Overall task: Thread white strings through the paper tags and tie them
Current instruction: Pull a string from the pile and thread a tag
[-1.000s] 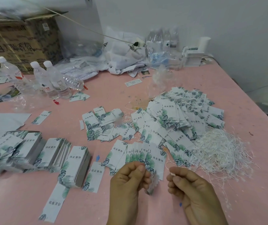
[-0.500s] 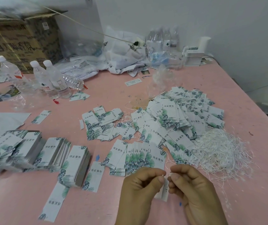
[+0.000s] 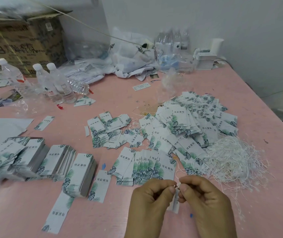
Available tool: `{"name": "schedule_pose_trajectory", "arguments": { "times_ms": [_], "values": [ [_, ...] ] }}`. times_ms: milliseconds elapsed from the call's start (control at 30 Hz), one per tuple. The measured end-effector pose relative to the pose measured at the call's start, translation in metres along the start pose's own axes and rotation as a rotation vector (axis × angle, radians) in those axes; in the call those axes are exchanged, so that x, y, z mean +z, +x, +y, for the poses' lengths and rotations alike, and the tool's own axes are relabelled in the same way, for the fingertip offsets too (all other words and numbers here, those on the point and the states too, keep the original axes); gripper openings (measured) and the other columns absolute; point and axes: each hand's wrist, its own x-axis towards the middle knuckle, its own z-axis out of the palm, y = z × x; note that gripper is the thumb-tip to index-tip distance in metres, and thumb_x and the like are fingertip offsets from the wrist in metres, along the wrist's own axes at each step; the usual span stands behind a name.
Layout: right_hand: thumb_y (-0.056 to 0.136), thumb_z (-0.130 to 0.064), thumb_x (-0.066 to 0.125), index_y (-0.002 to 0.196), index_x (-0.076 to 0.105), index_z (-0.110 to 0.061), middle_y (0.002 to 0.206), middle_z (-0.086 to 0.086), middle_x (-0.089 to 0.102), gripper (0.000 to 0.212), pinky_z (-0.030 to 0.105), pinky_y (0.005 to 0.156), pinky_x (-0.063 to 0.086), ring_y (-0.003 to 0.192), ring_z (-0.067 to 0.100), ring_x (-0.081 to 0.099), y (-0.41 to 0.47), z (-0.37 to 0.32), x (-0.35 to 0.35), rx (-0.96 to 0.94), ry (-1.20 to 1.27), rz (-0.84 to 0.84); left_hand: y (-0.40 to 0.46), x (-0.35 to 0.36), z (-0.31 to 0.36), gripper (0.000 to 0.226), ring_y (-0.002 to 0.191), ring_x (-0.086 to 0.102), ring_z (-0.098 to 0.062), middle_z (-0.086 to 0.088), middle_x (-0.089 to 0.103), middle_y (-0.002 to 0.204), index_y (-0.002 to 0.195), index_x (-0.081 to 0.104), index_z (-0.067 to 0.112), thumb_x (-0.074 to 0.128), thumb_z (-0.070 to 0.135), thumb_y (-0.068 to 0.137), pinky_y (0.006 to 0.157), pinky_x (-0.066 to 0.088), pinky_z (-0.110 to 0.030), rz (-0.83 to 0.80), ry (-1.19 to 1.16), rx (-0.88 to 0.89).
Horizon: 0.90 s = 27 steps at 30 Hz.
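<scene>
A pink bench (image 3: pixel 154 93) is running up to a pale wall, crowded with printed paper. At its near edge the left hand (image 3: pixel 150 201) and the right hand (image 3: pixel 204 200) are meeting fingertip to fingertip, each pinching an end of a thin white string (image 3: pixel 176 172) that is looping up from between them. A single paper tag (image 3: pixel 176 202) is hanging edge-on between the two hands, under the pinch; whether the string is passing through its hole cannot be told. Just beyond the hands a fanned row of tags (image 3: pixel 146 165) is lying face up. To the right of that, a tangled heap of white strings (image 3: pixel 231 160) is sitting beside a big loose pile of tags (image 3: pixel 188 124) — some of those tags are showing strings. On the left, neat stacks of tags (image 3: pixel 55 160) are standing side by side. Farther back, water bottles (image 3: pixel 55 83) are standing in front of a cardboard box (image 3: pixel 22 45), and crumpled plastic bags (image 3: pixel 128 57) are lying against the wall.
</scene>
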Motion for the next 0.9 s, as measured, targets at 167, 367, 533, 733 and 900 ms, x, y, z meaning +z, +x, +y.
{"name": "schedule_pose_trajectory", "arguments": {
  "times_ms": [167,367,533,733,900],
  "values": [
    [0.077,0.009,0.07,0.076,0.076,-0.031,0.059,0.011,0.069,0.041,0.011,0.054,0.051,0.049,0.011,0.065,-0.0017,0.0011,0.002,-0.05,-0.027,0.02,-0.0001,0.0002,0.0011,0.032,0.063,0.062,-0.002,-0.005,0.071,0.074,0.08,0.08,0.032,0.075,0.0,0.083,0.063,0.051,-0.024,0.002,0.104,0.028],
    [0.076,0.009,0.071,0.075,0.075,-0.035,0.061,0.005,0.07,0.044,0.011,0.055,0.052,0.05,0.011,0.066,-0.0029,0.0049,0.001,-0.103,-0.082,0.019,-0.0016,0.0004,0.0047,0.028,0.058,0.059,0.001,0.001,0.07,0.068,0.077,0.08,0.025,0.075,-0.002,0.082,0.059,0.047,-0.016,0.003,0.111,0.007],
    [0.074,0.006,0.075,0.08,0.073,-0.039,0.074,-0.01,0.071,0.045,0.009,0.061,0.05,0.06,0.007,0.067,-0.0027,0.006,0.0016,-0.219,-0.272,0.027,-0.0021,-0.0006,0.0035,0.018,0.065,0.065,-0.003,0.006,0.072,0.072,0.078,0.081,0.022,0.078,0.004,0.081,0.062,0.047,-0.013,0.004,0.199,-0.005],
    [0.075,0.007,0.076,0.086,0.071,-0.038,0.077,-0.015,0.068,0.046,0.013,0.062,0.049,0.063,0.007,0.065,0.0002,0.004,0.0,-0.271,-0.377,-0.021,-0.0012,-0.0026,0.0033,0.016,0.065,0.063,-0.001,0.005,0.071,0.074,0.078,0.08,0.028,0.079,0.012,0.081,0.062,0.046,-0.013,-0.008,0.264,-0.032],
    [0.076,0.006,0.075,0.084,0.071,-0.041,0.077,-0.014,0.068,0.048,0.014,0.062,0.05,0.064,0.008,0.066,-0.0002,0.0059,-0.0003,-0.241,-0.375,-0.024,-0.0024,-0.0022,0.0045,0.02,0.057,0.058,0.003,0.009,0.07,0.067,0.076,0.077,0.033,0.081,0.014,0.079,0.058,0.044,-0.012,-0.006,0.248,-0.05]
  ]
}}
